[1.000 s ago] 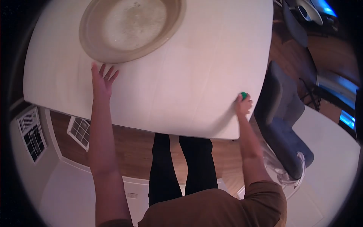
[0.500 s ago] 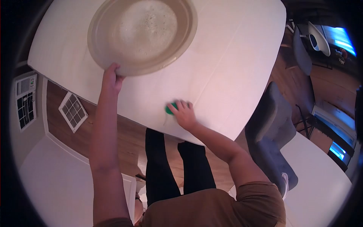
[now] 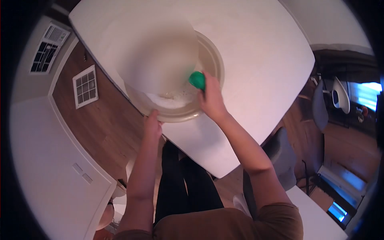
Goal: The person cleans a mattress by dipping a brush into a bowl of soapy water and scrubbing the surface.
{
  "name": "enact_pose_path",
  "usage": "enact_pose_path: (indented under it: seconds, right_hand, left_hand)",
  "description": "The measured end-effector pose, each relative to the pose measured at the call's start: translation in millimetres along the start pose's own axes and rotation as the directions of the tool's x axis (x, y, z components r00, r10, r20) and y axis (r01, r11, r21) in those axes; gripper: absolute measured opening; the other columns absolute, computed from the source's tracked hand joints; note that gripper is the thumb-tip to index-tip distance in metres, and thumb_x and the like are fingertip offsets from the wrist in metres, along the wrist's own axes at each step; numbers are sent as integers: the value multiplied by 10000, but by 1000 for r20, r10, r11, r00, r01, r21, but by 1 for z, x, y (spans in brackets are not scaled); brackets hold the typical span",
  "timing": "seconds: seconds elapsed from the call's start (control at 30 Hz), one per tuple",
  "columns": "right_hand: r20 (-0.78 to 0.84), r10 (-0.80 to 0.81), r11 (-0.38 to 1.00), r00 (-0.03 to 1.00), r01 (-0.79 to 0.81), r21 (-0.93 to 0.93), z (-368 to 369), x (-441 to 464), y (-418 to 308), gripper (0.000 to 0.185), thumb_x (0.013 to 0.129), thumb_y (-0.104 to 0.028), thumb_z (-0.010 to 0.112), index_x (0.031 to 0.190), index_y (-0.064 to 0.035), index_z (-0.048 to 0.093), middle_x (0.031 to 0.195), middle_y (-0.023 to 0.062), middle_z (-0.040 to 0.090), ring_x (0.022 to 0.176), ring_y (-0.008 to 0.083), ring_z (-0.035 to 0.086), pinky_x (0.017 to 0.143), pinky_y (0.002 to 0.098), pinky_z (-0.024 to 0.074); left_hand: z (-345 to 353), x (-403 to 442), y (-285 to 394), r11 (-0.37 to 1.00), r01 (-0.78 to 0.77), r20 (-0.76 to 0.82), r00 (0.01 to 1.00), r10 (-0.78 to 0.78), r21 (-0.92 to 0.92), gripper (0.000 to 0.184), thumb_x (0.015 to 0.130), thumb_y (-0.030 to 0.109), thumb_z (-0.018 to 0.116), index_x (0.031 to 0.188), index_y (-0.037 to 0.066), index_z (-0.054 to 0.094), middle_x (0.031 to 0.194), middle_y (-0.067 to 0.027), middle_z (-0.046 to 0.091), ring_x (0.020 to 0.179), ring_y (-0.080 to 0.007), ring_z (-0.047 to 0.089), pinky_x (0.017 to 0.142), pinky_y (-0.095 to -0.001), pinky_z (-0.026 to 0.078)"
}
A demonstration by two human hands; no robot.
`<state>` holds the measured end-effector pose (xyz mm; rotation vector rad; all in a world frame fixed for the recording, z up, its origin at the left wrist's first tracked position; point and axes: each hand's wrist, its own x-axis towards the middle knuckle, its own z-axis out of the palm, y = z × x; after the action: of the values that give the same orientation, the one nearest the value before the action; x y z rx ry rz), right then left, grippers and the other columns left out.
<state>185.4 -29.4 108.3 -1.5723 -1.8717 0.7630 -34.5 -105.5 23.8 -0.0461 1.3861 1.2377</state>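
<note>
A large beige basin (image 3: pixel 214 52) with suds or water in its bottom sits on the white table (image 3: pixel 264 68). The fingers of my left hand (image 3: pixel 152 125) grip its near rim. Over the right inner side of the basin is my right hand (image 3: pixel 212 100), closed around a small rounded green sponge (image 3: pixel 197 80). Whether the sponge touches the water cannot be made out. A pale blurred patch hides much of the basin's middle and far left side.
Grey chairs (image 3: pixel 286 162) stand by the table's right side. The table's near corner (image 3: pixel 219 174) points toward my legs. A white-framed grid panel (image 3: pixel 85 87) lies at the left by the wood floor (image 3: pixel 100 124).
My right hand has lifted the sponge from the tabletop and brought it over the basin. The basin is nearer my body, my left hand still on its rim. The view has turned.
</note>
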Motion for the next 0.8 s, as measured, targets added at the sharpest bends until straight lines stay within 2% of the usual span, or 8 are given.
enact_pose_path:
  seconds: [0.1,0.17,0.27,0.37,0.4,0.5,0.7,0.8]
  right_hand:
    - [97,97,986,991,-82,-147,84,39,36,612,755,49,567,1325,-18,356,1138,214,471,1101,397,472,916,474,404]
    - [29,296,873,955,-258,-413,123,47,57,590,748,38,578,1302,-33,385,1096,209,487,1085,402,484,898,471,425]
    - [88,387,843,918,-314,-437,136,39,61,571,753,-14,574,1296,-71,407,1093,184,488,1108,371,483,879,452,437]
    - [-71,120,939,990,-137,-315,106,40,43,563,750,-28,598,1285,-84,432,1040,186,508,1016,379,526,871,442,455]
    - [-73,128,937,989,-144,-319,98,38,46,563,750,-28,598,1285,-84,432,1040,186,508,1016,379,526,871,442,455]
    - [99,137,867,986,-71,-493,65,33,60,562,743,-24,605,1280,-101,458,1013,180,511,976,369,532,837,452,451]
    - [-48,137,922,989,-145,-360,10,-1,39,580,765,-27,589,1321,-105,441,995,193,499,919,365,531,779,444,457]
    - [-216,246,959,945,-270,-91,22,-63,49,616,780,-12,555,1369,-94,391,988,200,470,874,362,523,767,413,456]
  left_hand:
    - [-23,-7,-24,996,81,-15,997,-82,-30,432,835,20,546,1246,9,412,1174,-144,539,1034,-278,597,815,-456,549]
    - [-22,-22,-30,995,84,-18,996,-85,-60,416,841,32,552,1235,13,419,1162,-142,541,1021,-273,601,802,-450,549]
    - [-17,-34,-37,992,95,-52,994,-99,-86,388,853,52,560,1218,19,433,1145,-138,543,995,-266,609,774,-435,549]
    - [-18,-22,-31,994,77,-64,995,-82,-75,388,853,55,559,1220,23,436,1140,-133,545,989,-264,610,762,-427,549]
    - [-18,-19,-29,995,85,-42,995,-87,-57,399,850,49,555,1229,23,432,1141,-129,545,996,-263,607,766,-429,548]
    - [-2,-2,-20,997,58,-18,998,-59,-41,416,840,39,546,1239,21,428,1134,-120,548,1019,-263,595,766,-438,547]
    - [41,47,0,999,28,97,995,-30,27,471,816,17,520,1270,51,398,1204,-130,509,1081,-268,572,875,-452,535]
    - [63,65,11,999,-15,138,990,9,45,438,818,22,519,1241,19,405,1189,-130,515,1079,-274,575,877,-442,541]
